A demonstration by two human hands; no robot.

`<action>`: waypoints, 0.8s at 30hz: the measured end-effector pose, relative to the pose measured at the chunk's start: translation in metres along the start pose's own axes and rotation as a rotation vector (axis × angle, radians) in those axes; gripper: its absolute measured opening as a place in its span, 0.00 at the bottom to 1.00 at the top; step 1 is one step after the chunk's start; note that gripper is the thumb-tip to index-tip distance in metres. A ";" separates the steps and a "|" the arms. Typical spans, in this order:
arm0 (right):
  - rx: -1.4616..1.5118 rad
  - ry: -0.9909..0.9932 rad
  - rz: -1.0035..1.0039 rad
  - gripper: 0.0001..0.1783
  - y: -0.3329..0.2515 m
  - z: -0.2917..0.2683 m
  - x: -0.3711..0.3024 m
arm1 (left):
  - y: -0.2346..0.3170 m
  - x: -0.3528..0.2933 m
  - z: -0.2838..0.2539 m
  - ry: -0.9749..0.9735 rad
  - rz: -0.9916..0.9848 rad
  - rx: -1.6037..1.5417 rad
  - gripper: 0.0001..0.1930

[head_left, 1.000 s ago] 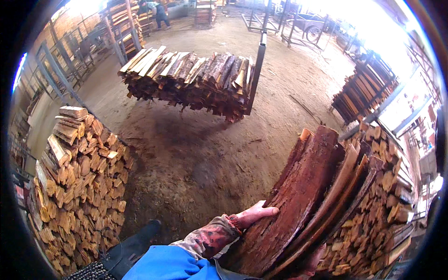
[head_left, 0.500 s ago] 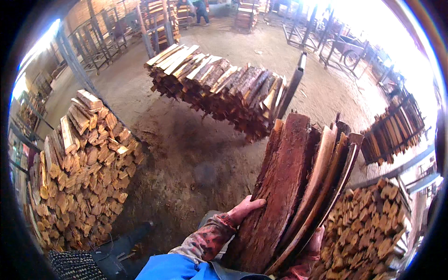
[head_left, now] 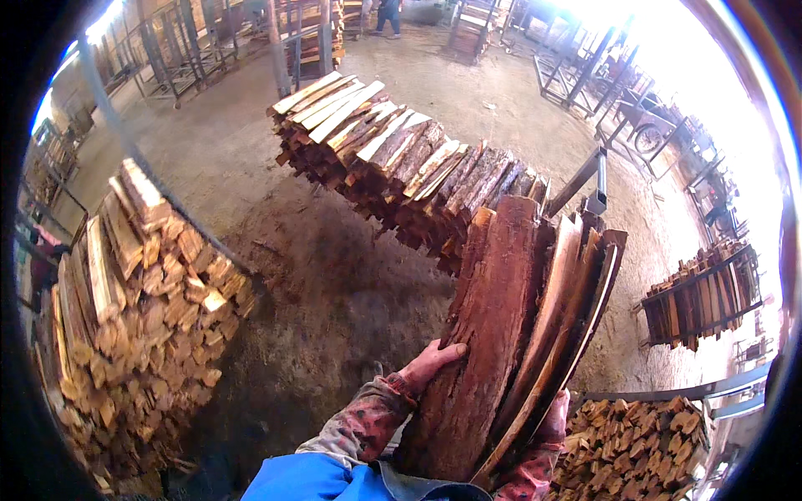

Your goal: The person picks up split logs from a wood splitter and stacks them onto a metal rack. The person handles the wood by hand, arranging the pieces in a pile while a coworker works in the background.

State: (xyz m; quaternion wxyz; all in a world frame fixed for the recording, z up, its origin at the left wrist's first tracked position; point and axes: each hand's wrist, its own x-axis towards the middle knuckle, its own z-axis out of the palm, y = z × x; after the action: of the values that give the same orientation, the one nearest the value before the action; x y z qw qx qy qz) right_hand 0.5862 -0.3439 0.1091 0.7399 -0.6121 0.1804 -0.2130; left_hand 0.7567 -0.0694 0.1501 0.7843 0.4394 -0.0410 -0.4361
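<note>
Brown bark-covered slabs (head_left: 486, 330), clasped in the grip of left hand (head_left: 432, 361) and right hand (head_left: 557, 409), jut beyond both.

You are holding a bundle of bark-faced slabs (head_left: 489, 334) between your left hand (head_left: 430, 364) and right hand (head_left: 555, 414), its far end visually overlapping a slab stack (head_left: 393, 163), while a left woodpile (head_left: 146, 326) and a right woodpile (head_left: 635, 451) are flanking you.

Holds the slab bundle (head_left: 493, 326) between left hand (head_left: 434, 361) and right hand (head_left: 558, 409), with a wood row (head_left: 393, 167) just ahead. Stands between a left woodpile (head_left: 146, 317) and a second pile (head_left: 631, 447) at lower right, with a wood rack (head_left: 702, 299) beyond.
</note>
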 end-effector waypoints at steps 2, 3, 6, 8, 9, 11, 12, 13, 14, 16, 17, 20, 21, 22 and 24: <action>-0.040 0.125 0.012 0.27 -0.009 0.046 0.020 | 0.023 0.017 -0.022 -0.004 0.028 -0.003 0.39; -0.004 0.108 0.047 0.25 0.003 0.049 0.037 | 0.032 0.025 -0.030 -0.019 0.060 -0.014 0.36; -0.022 0.015 0.080 0.23 0.013 0.058 0.075 | 0.059 0.055 -0.055 -0.004 0.084 -0.016 0.32; -0.052 -0.042 0.032 0.22 0.003 0.089 0.098 | 0.083 0.069 -0.065 0.079 0.038 -0.032 0.32; -0.036 -0.012 0.048 0.22 0.007 0.097 0.110 | 0.093 0.078 -0.070 0.121 0.016 -0.042 0.32; -0.026 -0.039 0.047 0.22 0.010 0.112 0.139 | 0.115 0.099 -0.084 0.089 0.029 -0.024 0.33; -0.036 -0.095 0.035 0.22 0.009 0.119 0.156 | 0.126 0.109 -0.091 0.073 0.036 -0.016 0.34; -0.028 -0.082 0.067 0.23 0.005 0.134 0.169 | 0.139 0.116 -0.095 0.098 0.013 -0.020 0.35; -0.013 -0.075 0.111 0.30 0.001 0.143 0.188 | 0.156 0.124 -0.095 0.120 -0.012 -0.023 0.36; -0.039 -0.060 0.121 0.29 0.019 0.145 0.225 | 0.177 0.151 -0.106 0.171 -0.016 -0.015 0.38; -0.009 -0.090 0.160 0.29 0.028 0.150 0.244 | 0.179 0.166 -0.119 0.202 -0.009 0.000 0.38; -0.046 -0.184 0.164 0.27 0.020 0.178 0.293 | 0.186 0.205 -0.153 0.266 0.000 -0.076 0.38; -0.203 -0.158 0.251 0.25 0.030 0.177 0.316 | 0.183 0.219 -0.172 0.258 0.015 -0.118 0.38; -0.138 -0.106 0.325 0.22 0.010 0.199 0.326 | 0.192 0.228 -0.172 0.250 0.018 -0.172 0.38; -0.139 -0.061 0.296 0.21 0.001 0.221 0.350 | 0.210 0.246 -0.176 0.206 0.027 -0.217 0.34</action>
State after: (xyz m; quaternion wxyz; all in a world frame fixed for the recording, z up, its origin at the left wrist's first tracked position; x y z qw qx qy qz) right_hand 0.9980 -0.3485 0.1471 0.7242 -0.6347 0.2604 -0.0700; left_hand 1.1232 -0.0821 0.1163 0.8329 0.3941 0.0813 -0.3800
